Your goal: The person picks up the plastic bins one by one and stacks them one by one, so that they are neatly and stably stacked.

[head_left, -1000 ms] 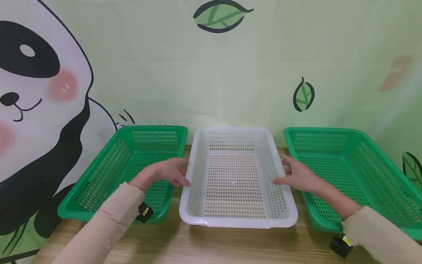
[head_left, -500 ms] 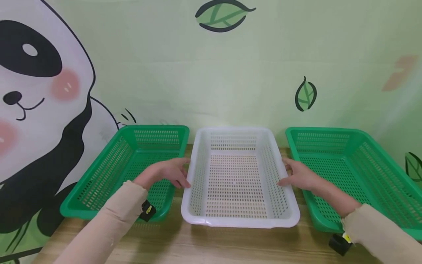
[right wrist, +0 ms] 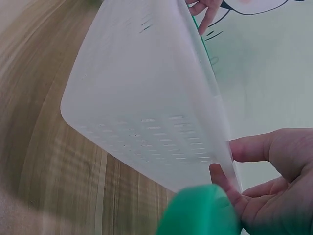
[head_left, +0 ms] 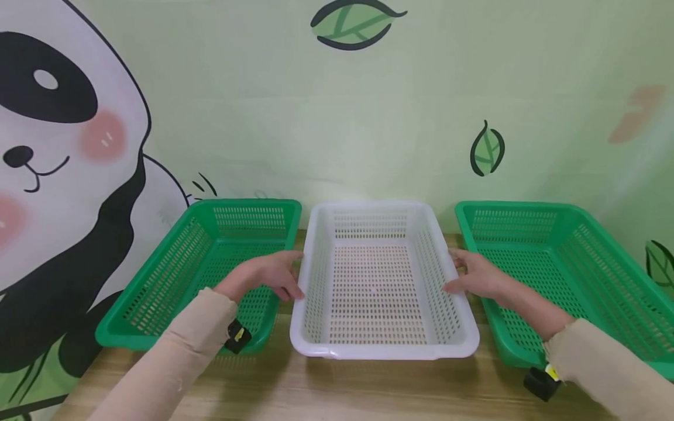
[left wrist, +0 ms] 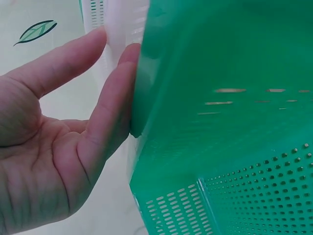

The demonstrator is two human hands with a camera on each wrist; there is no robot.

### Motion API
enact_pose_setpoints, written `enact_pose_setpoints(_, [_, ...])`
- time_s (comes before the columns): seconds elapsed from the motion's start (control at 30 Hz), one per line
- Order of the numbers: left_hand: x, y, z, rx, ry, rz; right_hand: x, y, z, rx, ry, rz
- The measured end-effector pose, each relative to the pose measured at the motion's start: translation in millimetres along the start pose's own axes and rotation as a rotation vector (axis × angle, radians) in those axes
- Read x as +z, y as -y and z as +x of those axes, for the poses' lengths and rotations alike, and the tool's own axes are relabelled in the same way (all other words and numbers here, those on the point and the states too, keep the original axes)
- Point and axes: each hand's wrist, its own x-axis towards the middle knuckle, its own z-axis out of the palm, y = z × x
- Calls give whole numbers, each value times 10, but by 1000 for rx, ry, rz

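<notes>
A white perforated basket [head_left: 379, 352] stands on the wooden table between two green baskets. My left hand [head_left: 284, 275] lies at its left rim, with fairly straight fingers on the outside and the thumb reaching over the edge. My right hand [head_left: 462, 272] mirrors this at the right rim. In the left wrist view the left hand [left wrist: 63, 142] has thumb and forefinger extended against the white basket [left wrist: 115, 29], beside the green basket [left wrist: 220, 98]. In the right wrist view the right hand [right wrist: 274, 186] has the white basket's [right wrist: 142, 98] rim between thumb and finger.
The left green basket [head_left: 158, 280] and the right green basket [head_left: 579, 257] flank the white one closely, all against a wall with a panda and leaf mural. Bare wooden table [head_left: 337, 392] runs along the front. Black wrist cameras [head_left: 237, 338] hang under both sleeves.
Both hands have stayed at the white basket's rims. The right hand has shifted slightly outward onto the rim. The view has moved a little.
</notes>
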Motion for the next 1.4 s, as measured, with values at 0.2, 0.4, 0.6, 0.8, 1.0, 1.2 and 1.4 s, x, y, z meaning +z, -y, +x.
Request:
enact_pose_setpoints(0.2, [6, 2, -25, -5, 2, -22, -13, 32, -16, 28, 4, 27])
enact_pose_setpoints(0.4, [-17, 11, -64, -8, -8, -69, -57, 80, -59, 28, -3, 26])
enact_pose_setpoints(0.6, [-86, 22, -122, 23, -9, -96, -101, 123, -93, 4, 0, 39])
enact_pose_setpoints(0.8, [-183, 54, -181, 66, 5, -129, -124, 165, -121, 3, 8, 57])
enact_pose_setpoints(1.0, [-301, 17, -231, 93, -7, -147, -131, 249, -131, -2, 18, 59])
enact_pose_setpoints(1.2, [-426, -19, -336, 111, -43, -150, -122, 413, -180, -28, 9, 101])
enact_pose_setpoints(1.4, [-576, -4, -446, 131, -35, -171, -157, 561, -197, -55, 3, 116])
